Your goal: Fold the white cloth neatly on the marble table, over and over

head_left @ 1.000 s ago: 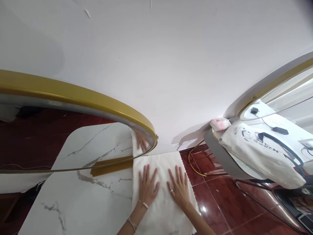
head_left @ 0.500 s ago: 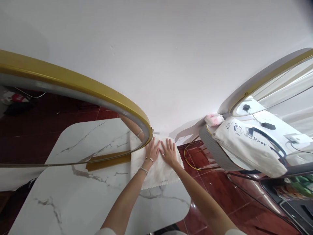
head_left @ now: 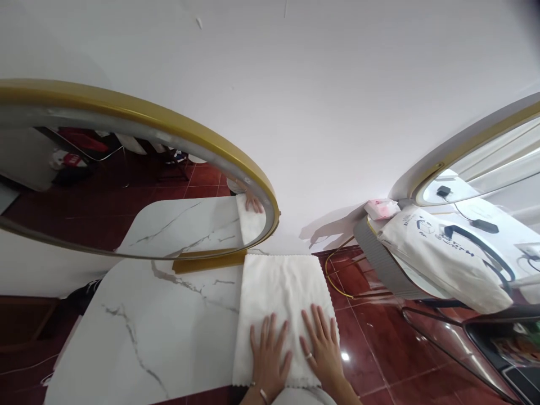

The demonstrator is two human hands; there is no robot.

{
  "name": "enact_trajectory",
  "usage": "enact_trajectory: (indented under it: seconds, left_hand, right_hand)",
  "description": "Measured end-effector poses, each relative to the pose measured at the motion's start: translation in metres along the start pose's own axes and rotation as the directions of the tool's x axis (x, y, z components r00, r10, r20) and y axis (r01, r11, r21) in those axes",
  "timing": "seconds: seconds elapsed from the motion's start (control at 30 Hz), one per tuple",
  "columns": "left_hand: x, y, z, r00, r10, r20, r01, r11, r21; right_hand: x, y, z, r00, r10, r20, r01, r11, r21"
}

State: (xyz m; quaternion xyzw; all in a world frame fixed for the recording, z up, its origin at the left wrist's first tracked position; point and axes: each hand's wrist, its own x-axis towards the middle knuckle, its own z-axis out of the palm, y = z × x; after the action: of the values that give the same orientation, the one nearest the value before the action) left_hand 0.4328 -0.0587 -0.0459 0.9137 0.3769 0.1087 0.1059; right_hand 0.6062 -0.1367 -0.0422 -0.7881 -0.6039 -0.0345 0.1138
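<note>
A white cloth with scalloped edges [head_left: 282,287] lies spread at the right end of a white marble-patterned table [head_left: 177,337], with slight wrinkles down its middle. My left hand [head_left: 269,354] rests palm down on the cloth's near part, fingers spread. Beside it to the right, my right hand [head_left: 323,349] also lies on the cloth with fingers apart, near the cloth's right edge; a ring shows on one finger. Neither hand grips the cloth.
A gold-framed round mirror [head_left: 228,152] overhangs the table at left. Another mirror [head_left: 476,132] stands at right, above a table holding a white printed bag [head_left: 442,253], a pink tissue pack [head_left: 382,208] and a black adapter [head_left: 484,226].
Both hands have slid from the cloth's far part toward my body and moved apart somewhat. The cloth's far part is now uncovered. The view has shifted.
</note>
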Motion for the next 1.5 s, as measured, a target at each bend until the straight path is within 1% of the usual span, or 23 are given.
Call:
enact_trajectory:
  seconds: [0.07,0.13,0.2,0.27,0.33,0.4,0.47,0.53,0.6,0.67,0.73,0.83,0.87,0.9,0.97,1.03,1.07,1.13,1.2,1.27,1.37,1.43,1.5]
  left_hand:
    - [0.005,-0.004,0.002,0.999,-0.034,-0.019,0.033,0.999,-0.035]
    - [0.03,-0.015,-0.002,0.995,-0.084,-0.052,0.082,0.995,-0.049]
    - [0.065,-0.03,-0.01,0.987,-0.125,-0.097,0.12,0.991,-0.057]
    - [0.1,-0.045,-0.018,0.979,-0.15,-0.138,0.143,0.988,-0.066]
    - [0.127,-0.057,-0.023,0.965,-0.185,-0.184,0.175,0.982,-0.071]
    - [0.143,-0.065,-0.025,0.932,-0.268,-0.245,0.256,0.963,-0.081]
    - [0.15,-0.07,-0.023,0.885,-0.362,-0.293,0.345,0.932,-0.108]
    - [0.148,-0.072,-0.02,0.859,-0.406,-0.311,0.38,0.914,-0.142]
    - [0.14,-0.075,-0.017,0.858,-0.406,-0.314,0.374,0.914,-0.16]
    - [0.127,-0.081,-0.017,0.854,-0.4,-0.333,0.37,0.916,-0.154]
    - [0.108,-0.093,-0.019,0.836,-0.4,-0.376,0.387,0.915,-0.114]
    - [0.075,-0.119,-0.028,0.799,-0.394,-0.454,0.433,0.901,-0.019]
    - [0.063,-0.127,-0.032,0.807,-0.366,-0.464,0.418,0.908,0.011]
    - [0.051,-0.134,-0.036,0.83,-0.316,-0.46,0.374,0.926,0.039]
    - [0.026,-0.14,-0.044,0.899,-0.172,-0.402,0.224,0.971,0.086]
    - [0.001,-0.132,-0.049,0.958,-0.064,-0.28,0.102,0.987,0.121]
    - [-0.01,-0.124,-0.05,0.976,-0.035,-0.213,0.066,0.988,0.137]
    - [-0.027,-0.1,-0.048,0.993,-0.014,-0.12,0.034,0.986,0.164]
    - [-0.032,-0.074,-0.042,0.995,0.009,-0.096,0.007,0.986,0.169]
    - [-0.025,-0.052,-0.033,0.995,0.048,-0.088,-0.036,0.99,0.139]
    - [0.003,-0.027,-0.018,0.99,0.125,-0.068,-0.122,0.991,0.047]
    - [0.027,-0.017,-0.012,0.99,0.114,-0.079,-0.115,0.993,-0.009]
    - [0.049,-0.012,-0.01,0.994,0.064,-0.091,-0.068,0.997,-0.047]
  right_hand:
    - [-0.009,-0.001,0.001,1.0,0.004,0.002,-0.004,1.0,0.001]
    - [-0.005,0.001,0.004,1.0,0.002,-0.011,-0.002,1.0,0.017]
    - [0.012,0.004,0.008,0.999,-0.016,-0.047,0.018,0.999,0.045]
    - [0.034,0.006,0.012,0.997,-0.034,-0.071,0.039,0.997,0.07]
    - [0.058,0.008,0.016,0.996,-0.046,-0.075,0.051,0.996,0.077]
    - [0.079,0.008,0.019,0.996,-0.045,-0.079,0.05,0.996,0.07]
    - [0.094,0.008,0.022,0.996,-0.026,-0.09,0.032,0.998,0.063]
    - [0.103,0.006,0.024,0.995,0.0,-0.104,0.006,0.998,0.058]
    - [0.105,0.0,0.024,0.995,0.004,-0.105,0.002,0.999,0.054]
    - [0.101,-0.011,0.022,0.996,-0.034,-0.08,0.038,0.998,0.048]
    - [0.094,-0.028,0.019,0.995,-0.088,-0.04,0.09,0.995,0.05]
    - [0.082,-0.064,0.015,0.983,-0.182,0.007,0.181,0.98,0.08]
    - [0.079,-0.077,0.014,0.973,-0.231,0.017,0.228,0.969,0.096]
    - [0.076,-0.089,0.014,0.959,-0.283,0.022,0.279,0.954,0.113]
    - [0.073,-0.109,0.014,0.932,-0.363,0.022,0.356,0.923,0.142]
    - [0.073,-0.118,0.015,0.922,-0.388,0.018,0.38,0.911,0.159]
    - [0.073,-0.118,0.015,0.924,-0.383,0.015,0.375,0.913,0.16]
    - [0.071,-0.11,0.015,0.926,-0.378,0.013,0.372,0.915,0.154]
    - [0.067,-0.092,0.013,0.932,-0.363,0.019,0.357,0.924,0.135]
    - [0.059,-0.068,0.009,0.948,-0.317,0.032,0.312,0.944,0.104]
    - [0.047,-0.028,0.004,0.971,-0.237,0.039,0.234,0.969,0.075]
    - [0.044,-0.006,0.004,0.979,-0.201,0.021,0.198,0.974,0.108]
    - [0.049,0.007,0.007,0.992,-0.122,-0.033,0.126,0.978,0.167]
